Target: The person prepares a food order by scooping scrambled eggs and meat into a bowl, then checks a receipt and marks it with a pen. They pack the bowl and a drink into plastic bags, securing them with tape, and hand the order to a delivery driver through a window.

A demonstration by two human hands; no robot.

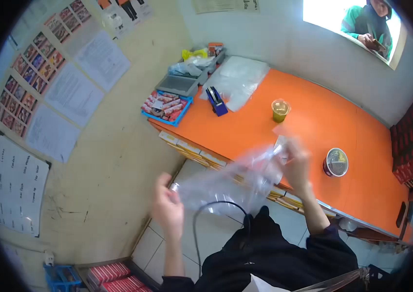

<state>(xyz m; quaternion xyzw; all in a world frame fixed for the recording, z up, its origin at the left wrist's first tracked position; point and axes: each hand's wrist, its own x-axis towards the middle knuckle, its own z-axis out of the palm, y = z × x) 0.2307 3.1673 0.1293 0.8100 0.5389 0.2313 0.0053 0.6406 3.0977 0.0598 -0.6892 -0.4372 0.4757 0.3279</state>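
The person's two hands hold a clear thin plastic bag [231, 182] stretched between them. It hangs in the air just in front of the near edge of the long orange bench [313, 126], above the pale tiled floor [216, 238].

The left hand [167, 204] has its grip closed on the lower left corner of the bag, fingers curled around the bunched film. The right hand [296, 163] is raised over the bench edge with its grip pinched on the upper right end of the bag. That hand is blurred, so I cannot tell how the single fingers lie. A thin black cable [206, 207] loops below the bag, near the person's dark clothing.

On the bench, a clear cup of yellow-green drink [280, 110] stands well behind the right hand. A round dark red tub with a printed lid [336, 162] sits just to its right. At the far left end are:
- a blue tape dispenser [216, 102]
- a pile of clear plastic sheets [240, 78]
- a grey flat scale [177, 85]
- a blue tray of red packets [166, 107]

Another person in a green top [362, 24] stands at the window beyond the bench.
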